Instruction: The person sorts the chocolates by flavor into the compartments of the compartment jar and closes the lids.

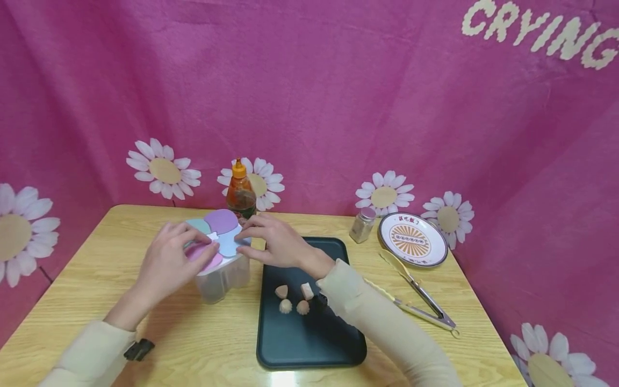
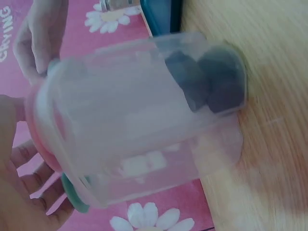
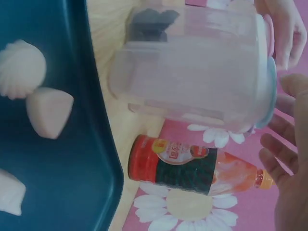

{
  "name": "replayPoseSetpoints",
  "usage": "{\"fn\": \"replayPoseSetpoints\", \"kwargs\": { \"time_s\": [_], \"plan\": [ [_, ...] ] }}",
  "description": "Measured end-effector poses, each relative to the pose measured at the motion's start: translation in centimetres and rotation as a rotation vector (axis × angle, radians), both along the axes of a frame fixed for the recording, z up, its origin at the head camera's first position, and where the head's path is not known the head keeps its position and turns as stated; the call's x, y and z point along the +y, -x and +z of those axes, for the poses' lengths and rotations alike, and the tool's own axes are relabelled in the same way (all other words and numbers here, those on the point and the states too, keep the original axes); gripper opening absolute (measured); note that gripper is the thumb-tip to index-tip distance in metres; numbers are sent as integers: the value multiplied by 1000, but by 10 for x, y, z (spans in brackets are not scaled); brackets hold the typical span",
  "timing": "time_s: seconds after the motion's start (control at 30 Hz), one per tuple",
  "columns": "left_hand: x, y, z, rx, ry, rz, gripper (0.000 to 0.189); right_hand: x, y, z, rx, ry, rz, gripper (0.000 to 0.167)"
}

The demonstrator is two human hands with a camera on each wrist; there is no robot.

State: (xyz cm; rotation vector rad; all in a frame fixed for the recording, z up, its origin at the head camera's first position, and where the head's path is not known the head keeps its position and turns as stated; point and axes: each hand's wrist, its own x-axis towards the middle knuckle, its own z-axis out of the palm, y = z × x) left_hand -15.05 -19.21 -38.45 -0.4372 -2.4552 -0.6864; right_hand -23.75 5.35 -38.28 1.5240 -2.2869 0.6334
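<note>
A clear plastic container (image 1: 215, 285) with petal-shaped lids stands on the table; dark pieces (image 2: 219, 79) lie at its bottom. My left hand (image 1: 169, 258) reaches over the top, its fingertips at the pink lid (image 1: 211, 260) and the green lid (image 2: 74, 192). From the other side my right hand (image 1: 278, 242) comes across, with its thumb and fingers spread at the edge of the blue lid (image 1: 229, 242). The purple lid (image 1: 221, 221) lies flat at the back. All the lids sit down on the container. Neither hand has its fingers curled round anything.
Under my right forearm lies a dark tray (image 1: 309, 344) bearing several small pale pieces (image 1: 285, 306). A sauce bottle (image 1: 240, 193) stands behind the container. To the right are a spice jar (image 1: 361, 228), a patterned plate (image 1: 437, 252) and metal tongs (image 1: 427, 298).
</note>
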Motion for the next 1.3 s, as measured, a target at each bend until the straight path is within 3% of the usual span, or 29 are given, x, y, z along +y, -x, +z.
{"fn": "replayPoseSetpoints", "kwargs": {
  "time_s": [0.27,0.43,0.63,0.83,1.3],
  "plan": [
    [9,-24,-1,-17,10,52,37,-7,12,2,-103,-40,-21,36],
    [10,-28,-4,-56,40,98,55,-6,13,0,-98,-58,-40,37],
    [10,-28,-4,-126,77,106,69,-2,6,0,-47,-50,-46,34],
    [5,-21,-3,-158,80,77,70,2,0,-3,-17,-38,-31,35],
    [-10,15,0,-223,97,-62,60,5,-15,-5,138,-4,46,33]
  ]
}}
